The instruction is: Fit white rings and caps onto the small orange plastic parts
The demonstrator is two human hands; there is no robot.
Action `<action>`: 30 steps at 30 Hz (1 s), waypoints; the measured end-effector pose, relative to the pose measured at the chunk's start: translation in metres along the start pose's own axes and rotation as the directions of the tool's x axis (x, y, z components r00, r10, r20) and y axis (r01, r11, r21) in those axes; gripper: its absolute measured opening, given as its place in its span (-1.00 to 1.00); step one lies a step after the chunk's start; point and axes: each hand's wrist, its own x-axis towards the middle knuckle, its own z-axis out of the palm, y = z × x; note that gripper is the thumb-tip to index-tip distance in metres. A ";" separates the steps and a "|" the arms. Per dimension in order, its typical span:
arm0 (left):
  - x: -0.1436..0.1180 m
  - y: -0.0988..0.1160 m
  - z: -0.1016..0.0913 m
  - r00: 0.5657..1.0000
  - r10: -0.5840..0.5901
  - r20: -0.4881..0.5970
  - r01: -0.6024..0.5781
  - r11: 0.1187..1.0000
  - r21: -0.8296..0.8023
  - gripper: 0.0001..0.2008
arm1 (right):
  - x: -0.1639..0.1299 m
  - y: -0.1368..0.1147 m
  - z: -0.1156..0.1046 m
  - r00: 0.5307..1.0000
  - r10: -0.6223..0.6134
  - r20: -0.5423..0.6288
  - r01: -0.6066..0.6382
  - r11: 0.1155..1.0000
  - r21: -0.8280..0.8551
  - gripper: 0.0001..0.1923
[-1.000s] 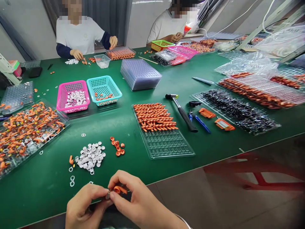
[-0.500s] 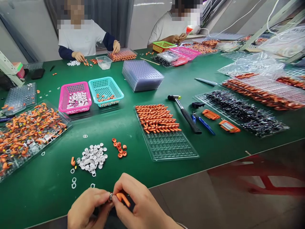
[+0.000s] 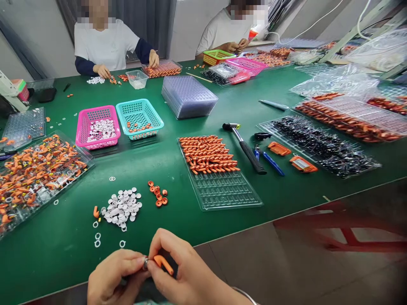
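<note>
Just past the table's front edge, my two hands meet. My right hand (image 3: 178, 262) is closed, its thumb and forefinger pinching an orange bent plastic part (image 3: 164, 264) whose curved end sticks out. My left hand (image 3: 117, 273) is closed as well, fingertips pressed on a small round silvery piece (image 3: 145, 262) against the inner end of the orange part. How the two pieces join is hidden by my fingers. Beyond my hands lie a pile of white discs (image 3: 122, 207), several orange round caps (image 3: 158, 194) and a few white rings (image 3: 97, 243).
A clear tray (image 3: 227, 195) holds rows of orange parts. Left of it are pink (image 3: 79, 127) and turquoise baskets (image 3: 160, 120), plus a heaped tray of orange parts (image 3: 47, 169). A hammer (image 3: 251, 156) and blue-handled pliers (image 3: 273, 163) lie right. Two people sit across the table.
The view has shifted slightly. My hands keep the same pinch on the orange part and the silvery piece, with only slight finger movement. One co-worker's hand has shifted a little toward the white pieces.
</note>
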 end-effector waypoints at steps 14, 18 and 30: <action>0.005 0.001 -0.003 0.999 -0.017 0.044 0.020 0.998 -0.062 -0.79 | 0.016 -0.003 -0.023 0.950 -0.015 0.312 -0.017 0.995 0.100 -0.91; 0.006 0.004 -0.003 0.998 -0.009 0.056 0.013 0.998 -0.066 -0.81 | 0.007 0.004 -0.010 0.953 0.014 0.302 -0.084 0.972 0.220 -0.88; 0.008 -0.005 0.004 0.887 -0.462 -0.022 0.417 0.819 -0.394 -0.92 | 0.013 0.011 -0.004 0.936 0.160 0.313 -0.303 0.819 0.487 -0.43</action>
